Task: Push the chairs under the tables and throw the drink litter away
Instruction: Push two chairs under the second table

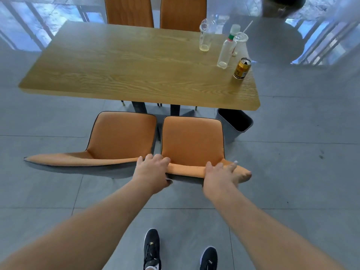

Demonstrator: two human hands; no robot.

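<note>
Two orange chairs stand side by side in front of the wooden table (120,63), their seats out from under it. My left hand (152,170) and my right hand (220,178) both grip the top of the right chair's (191,141) backrest. The left chair (122,133) is untouched. On the table's right end stand a clear plastic cup (205,36), a clear bottle (227,49), a lidded cup with a straw (240,40) and a gold can (242,68).
A grey bin (236,121) sits on the floor under the table's right corner, beside the right chair. Two more orange chairs (155,11) are tucked in at the far side. My feet in black shoes (152,248) stand on grey tiles.
</note>
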